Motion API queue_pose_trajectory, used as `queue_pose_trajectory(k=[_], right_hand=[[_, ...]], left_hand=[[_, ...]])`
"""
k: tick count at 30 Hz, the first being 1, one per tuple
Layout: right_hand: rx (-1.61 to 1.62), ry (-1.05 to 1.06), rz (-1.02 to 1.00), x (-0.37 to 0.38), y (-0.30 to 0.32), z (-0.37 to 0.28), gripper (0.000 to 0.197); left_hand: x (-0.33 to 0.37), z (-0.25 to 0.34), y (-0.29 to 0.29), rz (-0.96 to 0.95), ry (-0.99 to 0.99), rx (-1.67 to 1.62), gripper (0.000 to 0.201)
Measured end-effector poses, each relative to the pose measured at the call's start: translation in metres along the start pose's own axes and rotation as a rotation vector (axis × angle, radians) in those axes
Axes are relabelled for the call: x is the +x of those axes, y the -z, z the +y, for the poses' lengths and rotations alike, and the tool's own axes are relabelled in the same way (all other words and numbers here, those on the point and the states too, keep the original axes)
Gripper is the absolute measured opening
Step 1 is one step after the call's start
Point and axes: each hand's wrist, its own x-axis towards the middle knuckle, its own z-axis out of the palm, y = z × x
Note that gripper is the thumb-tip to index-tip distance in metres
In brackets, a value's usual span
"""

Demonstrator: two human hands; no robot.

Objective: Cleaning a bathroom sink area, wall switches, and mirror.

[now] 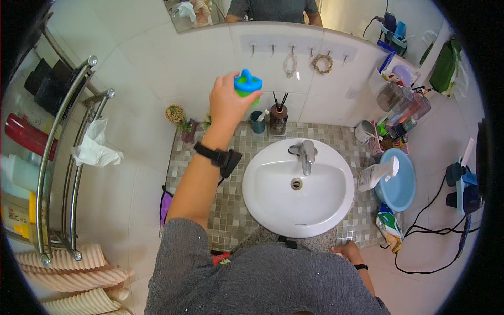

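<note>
My left hand [226, 100] is raised in front of the tiled wall, above the back of the counter. It is closed around a small green container with a blue lid [248, 83]; the lid has a raised grip on top, and the fingers hide much of the green body. Behind and below it stand a dark teal cup [257, 122] holding a white-capped tube and a brown reed diffuser [278, 119]. Low at the counter's front edge rests my right hand [348, 252], partly seen, its fingers loosely bent with nothing visible in them.
A white oval sink [262, 210] with a chrome faucet [306, 155] sits in the mosaic counter. To its right are a white spray bottle [375, 176], a blue basin [407, 181] and a wipes packet [388, 226]. Black cables [420, 231] hang at right; a chrome towel rack [73, 194] juts out left.
</note>
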Motion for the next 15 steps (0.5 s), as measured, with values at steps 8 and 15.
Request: queue_pose_trajectory(k=[8,15], right_hand=[[-0.005,0.034,0.093,-0.007,-0.006,-0.004,0.107],[-0.070,-0.032,0.073,-0.016,0.004,-0.017,0.107]], left_hand=[[0.062,0.008,-0.044,0.117,-0.041,0.317,0.061],[0.056,0.025,-0.058,0.000,0.196,0.354,0.068]])
